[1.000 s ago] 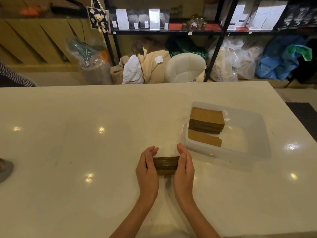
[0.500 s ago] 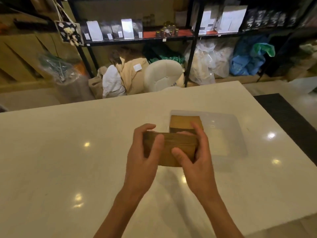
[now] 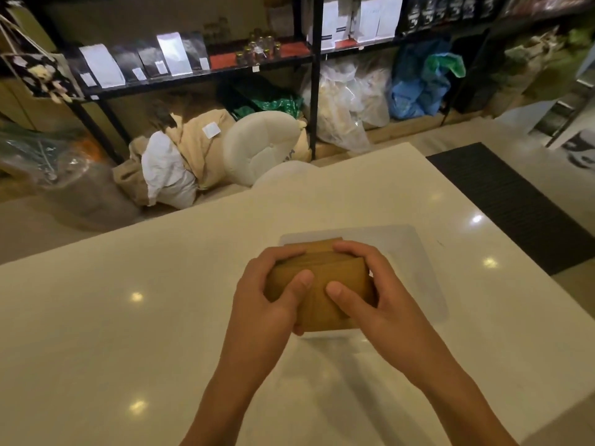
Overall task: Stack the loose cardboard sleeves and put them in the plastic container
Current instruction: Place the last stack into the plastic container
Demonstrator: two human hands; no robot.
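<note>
A thick stack of brown cardboard sleeves [image 3: 322, 284] is held between both hands above the near left part of the clear plastic container [image 3: 415, 265]. My left hand [image 3: 267, 304] grips its left side, thumb on top. My right hand [image 3: 370, 297] grips its right side, thumb on top too. Behind the held stack, a sliver of another sleeve pile [image 3: 314, 244] shows inside the container; the rest of it is hidden by my hands.
The white glossy table [image 3: 128, 317] ends at its far edge and right corner close to the container. A black floor mat [image 3: 515, 201] lies to the right. Shelves, bags and a white cushion [image 3: 260, 146] stand behind the table.
Both hands lifted the sleeve stack off the table and carried it right and forward, over the container. The camera view has swung to the right.
</note>
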